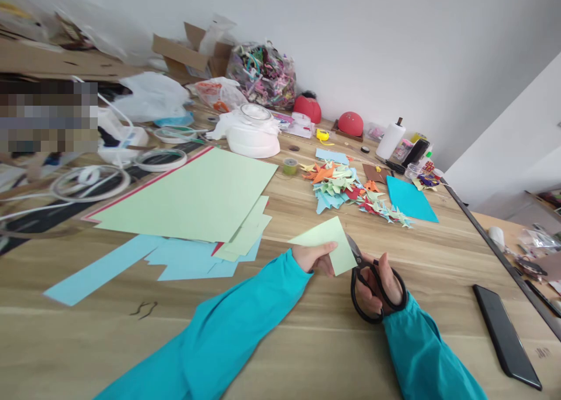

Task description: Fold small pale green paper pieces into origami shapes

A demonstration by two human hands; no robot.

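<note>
My left hand [316, 256] pinches a piece of pale green paper [328, 236], its thumb lying on top. Black-handled scissors [360, 261] are in my right hand [380, 289], with fingers through the handle loops. The scissor blades meet the right edge of the green paper; whether they are cutting into it I cannot tell. Left of my hands lies a large sheet of pale green paper [193, 195] with a red edge beneath it. Light blue paper pieces [188, 258] and smaller green strips [245, 236] stick out from under it.
Beyond my hands lies a heap of folded paper shapes [335, 184], beside a bright blue sheet [409, 198]. A black phone [506, 336] rests at right. Tape rolls [290, 166], a white bundle [252, 137], coiled cables [90, 184] and a stuffed clear bag [263, 73] stand further back.
</note>
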